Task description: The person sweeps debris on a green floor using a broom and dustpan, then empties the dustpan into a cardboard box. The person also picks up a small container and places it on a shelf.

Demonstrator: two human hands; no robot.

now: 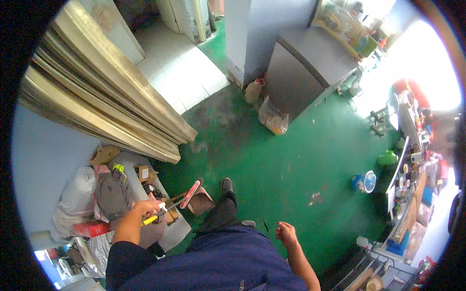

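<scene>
On the left, my left hand is closed around the handle of a long tool with a yellow grip end and a red and white head; it may be a squeegee or a small mop. A white part shows beside my fingers. Just beyond the tool's head, a dustpan-like container stands on the green floor near my foot. My right hand hangs at my right side with its fingers curled, and a thin dark strip shows to its left. Whether the fingers hold that strip is not clear.
Long curtains hang at the left above a low shelf with bags and boxes. Ahead, a plastic jug and a plastic bag stand by a grey cabinet. A blue bucket is near the cluttered workbench at right.
</scene>
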